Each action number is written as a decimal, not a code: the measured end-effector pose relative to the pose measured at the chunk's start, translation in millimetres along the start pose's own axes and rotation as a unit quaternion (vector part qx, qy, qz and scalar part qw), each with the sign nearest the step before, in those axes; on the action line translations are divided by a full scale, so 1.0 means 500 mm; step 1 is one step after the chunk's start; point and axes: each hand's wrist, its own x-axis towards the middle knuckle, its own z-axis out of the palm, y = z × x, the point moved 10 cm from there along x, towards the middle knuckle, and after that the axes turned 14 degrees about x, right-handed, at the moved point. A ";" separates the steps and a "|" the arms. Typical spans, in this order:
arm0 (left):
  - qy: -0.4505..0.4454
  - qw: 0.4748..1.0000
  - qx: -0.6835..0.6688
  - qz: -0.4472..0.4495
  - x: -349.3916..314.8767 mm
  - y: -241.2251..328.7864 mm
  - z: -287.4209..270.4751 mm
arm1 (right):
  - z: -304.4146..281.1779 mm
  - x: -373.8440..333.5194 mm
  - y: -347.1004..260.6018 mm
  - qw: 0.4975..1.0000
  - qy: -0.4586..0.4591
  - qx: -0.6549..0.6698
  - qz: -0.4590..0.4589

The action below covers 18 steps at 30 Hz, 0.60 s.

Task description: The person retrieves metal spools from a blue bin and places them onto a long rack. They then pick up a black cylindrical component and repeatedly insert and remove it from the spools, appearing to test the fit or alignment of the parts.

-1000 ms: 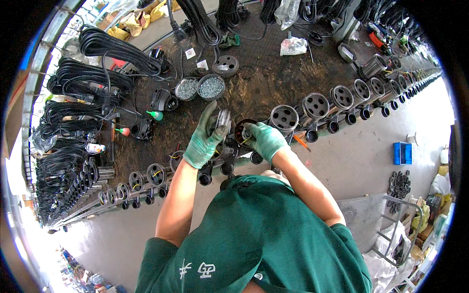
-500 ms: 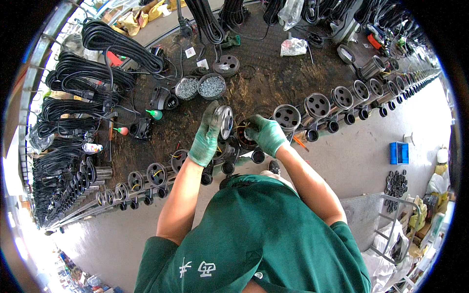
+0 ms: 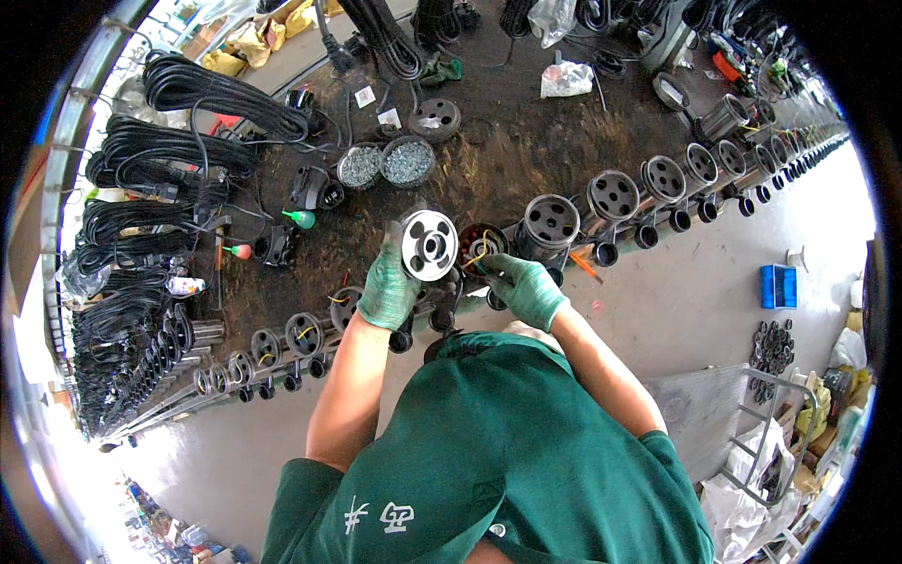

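Note:
My left hand (image 3: 389, 288), in a green glove, grips a round silver metal end cap (image 3: 412, 259) by its edge. The cap's face, with several holes and a central hub, is turned up. To its right stands an open dark motor housing (image 3: 474, 271) with a yellow wire (image 3: 485, 246) looping out of its top. My right hand (image 3: 528, 289), also gloved, has its thumb and fingers drawn together at the housing's near right rim, close to the wire. What lies between those fingertips is hidden. Right of it stands a housing with a dark holed cap (image 3: 551, 222).
Capped cylinders line the bench's near edge on both sides. Farther back sit two tubs of small metal screws (image 3: 407, 163), a dark round cap (image 3: 436, 120) and coiled black cables (image 3: 221, 94). A green-tipped bottle (image 3: 301, 219) and an orange-handled tool (image 3: 586, 268) lie nearby.
The end cap in my left hand has turned from edge-on to face up. My right hand has drawn back toward me from over the housing, uncovering its inside and the yellow wire.

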 end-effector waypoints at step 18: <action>0.010 1.000 0.027 -0.011 0.040 -0.043 0.016 | -0.015 -0.015 -0.061 0.949 -0.045 -0.145 -0.275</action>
